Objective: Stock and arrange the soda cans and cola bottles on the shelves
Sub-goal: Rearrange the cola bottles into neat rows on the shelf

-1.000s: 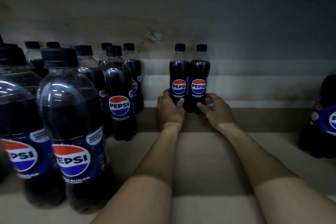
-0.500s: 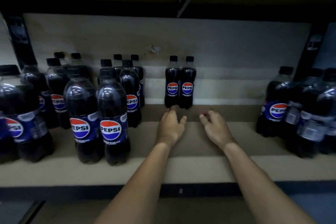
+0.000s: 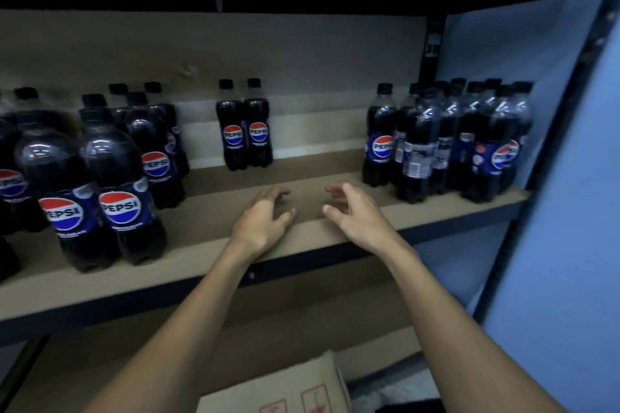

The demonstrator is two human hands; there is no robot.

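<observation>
Both hands, left hand (image 3: 265,218) and right hand (image 3: 352,211), hover empty with loosely curled fingers before 2 cola bottles (image 3: 244,126), likely heavy, slick, best gripped mid-body.

L hand (image 3: 265,221) & R hand (image 3: 352,211) off the two rear bottles (image 3: 247,137), back nr shelf (image 3: 208,228) front edge, empty.

Head camera looks forward and down, close to the shelf (image 3: 335,238).
</observation>
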